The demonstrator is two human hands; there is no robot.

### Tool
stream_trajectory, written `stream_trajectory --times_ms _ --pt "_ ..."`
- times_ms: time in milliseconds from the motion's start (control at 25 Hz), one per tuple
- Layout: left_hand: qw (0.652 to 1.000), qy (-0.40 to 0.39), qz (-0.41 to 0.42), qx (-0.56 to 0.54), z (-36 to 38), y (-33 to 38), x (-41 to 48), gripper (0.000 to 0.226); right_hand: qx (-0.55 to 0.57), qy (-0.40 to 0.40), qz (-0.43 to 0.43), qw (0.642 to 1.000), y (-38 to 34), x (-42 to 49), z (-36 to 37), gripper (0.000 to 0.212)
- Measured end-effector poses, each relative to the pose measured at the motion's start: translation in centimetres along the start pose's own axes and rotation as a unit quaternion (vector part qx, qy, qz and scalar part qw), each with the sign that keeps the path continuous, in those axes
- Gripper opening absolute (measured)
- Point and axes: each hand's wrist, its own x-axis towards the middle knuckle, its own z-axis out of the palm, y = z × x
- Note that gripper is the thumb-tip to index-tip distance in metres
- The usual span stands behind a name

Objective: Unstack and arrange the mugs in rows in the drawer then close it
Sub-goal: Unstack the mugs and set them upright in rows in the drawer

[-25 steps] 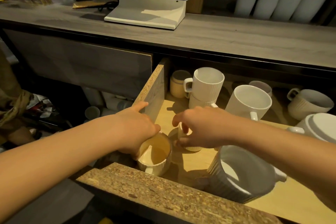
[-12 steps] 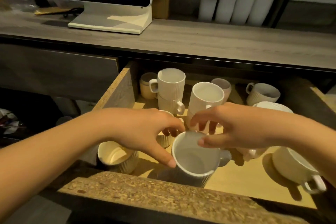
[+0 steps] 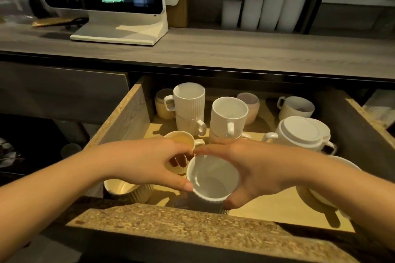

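The drawer front (image 3: pixel 192 224), a rough chipboard edge, is the landmark here. Just behind it, near its middle, both hands close around one white ribbed mug (image 3: pixel 212 179), which stands upright with its mouth open to the camera. The left hand (image 3: pixel 147 162) wraps the mug's left side, thumb on the near rim and fingers curled round the far side; the right hand (image 3: pixel 254 168) cups the right side, thumb low on the wall. Both are grasping the mug, not clenched shut. Whether its base rests on the drawer floor is hidden by the drawer front.

Behind the front toward its left end stands a cream mug (image 3: pixel 126 189), and a little further back another cream mug (image 3: pixel 183 141) sits partly under the left hand. Toward the right end, a white mug (image 3: pixel 327 190) is largely hidden by the right forearm.

Further back from the front, two stacks of white mugs remain: the left stack (image 3: pixel 189 109) and the right stack (image 3: pixel 228 119). Right of these is a lidded white pot (image 3: pixel 299 134), and at the back a tan cup (image 3: pixel 163 103), a pinkish cup (image 3: pixel 249 107) and a ribbed mug (image 3: pixel 296 108).

The step in hand looks like setting this mug into the near row beside the cream one. Next it calls for releasing it upright, then lifting the top mug off a stack. The drawer is still open, with much left to do.
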Motion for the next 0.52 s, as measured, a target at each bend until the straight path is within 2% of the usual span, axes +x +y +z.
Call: stream_trajectory --times_ms 160,280,400,520 --pt "0.998 0.048 0.0 -0.03 -0.2 -0.5 0.3 0.065 0.065 0.103 0.04 0.992 0.2 -0.5 -0.8 0.073" --pt "0.99 0.121 0.03 -0.064 -0.1 0.2 1.4 0.086 0.165 0.186 0.108 0.963 1.3 -0.7 -1.7 0.065" --pt "0.974 0.191 0.069 -0.102 -0.4 1.4 3.2 0.087 0.29 0.219 0.139 0.921 2.1 -0.8 -1.8 0.057" --pt "0.962 0.231 0.091 -0.111 -0.9 2.1 4.6 0.079 0.346 0.222 0.139 0.901 2.6 -1.6 -1.8 0.065"
